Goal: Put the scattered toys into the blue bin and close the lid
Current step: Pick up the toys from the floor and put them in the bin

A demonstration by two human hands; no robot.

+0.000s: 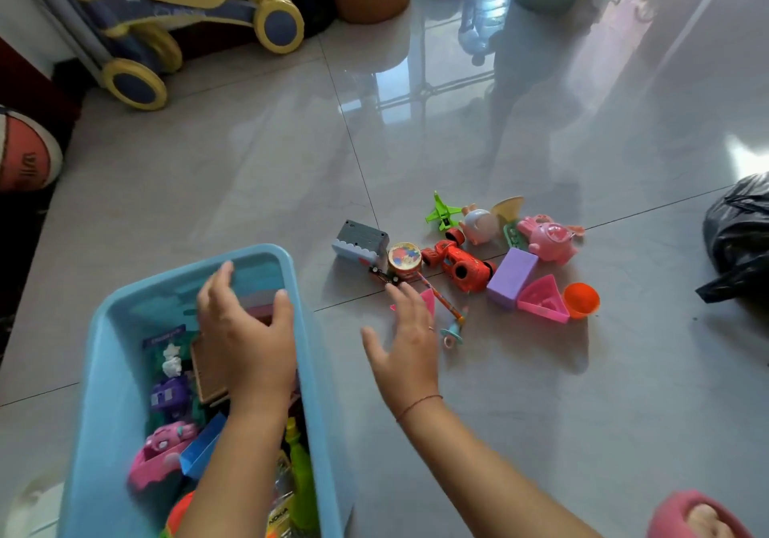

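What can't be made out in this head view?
- Lid for the blue plastic bin: none in the head view.
- Bin's near end: cut off by the bottom edge.
- Left hand's grip: hidden by its own back, over the bin.
- Pink flat toy on the floor: mostly hidden by the open right hand.
- Black plastic bag: cropped by the right edge.

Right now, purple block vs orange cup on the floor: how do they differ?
The purple block is a solid rectangular slab; the orange cup is round, hollow and open. The block looks larger than the cup. The block lies left of the pink wedge tray, beside the red toy car; the cup sits at the tray's right, at the pile's edge. Both are on the floor, outside the blue bin.
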